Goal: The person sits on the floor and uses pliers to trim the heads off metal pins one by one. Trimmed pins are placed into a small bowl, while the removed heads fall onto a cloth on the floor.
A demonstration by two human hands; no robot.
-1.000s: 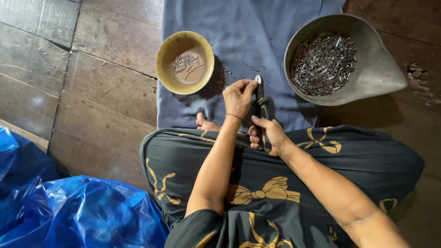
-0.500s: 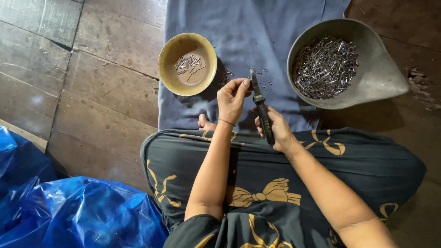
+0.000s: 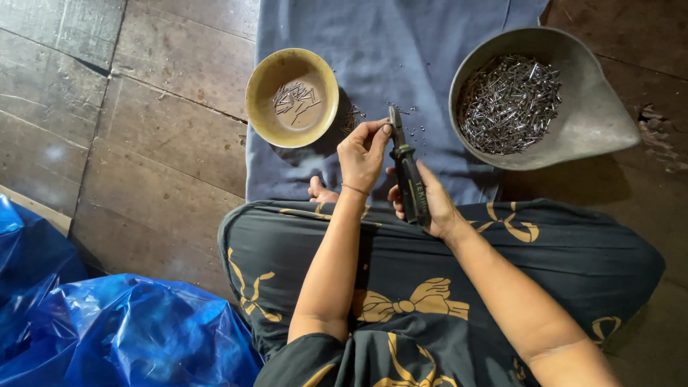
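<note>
Dark-handled pliers (image 3: 410, 183) stood over the blue cloth (image 3: 401, 50), gripped in her right hand (image 3: 430, 204); her left hand (image 3: 363, 152) pinched at their tip. Open cloth lay between yellow bowl (image 3: 259, 107) and grey pan (image 3: 602, 122).

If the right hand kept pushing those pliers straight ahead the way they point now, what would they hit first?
Probably just the blue cloth. The right hand aims the pliers up the picture, between the yellow bowl and the grey metal pan. Left fingertips sit right beside the tip; depth is unclear.
</note>
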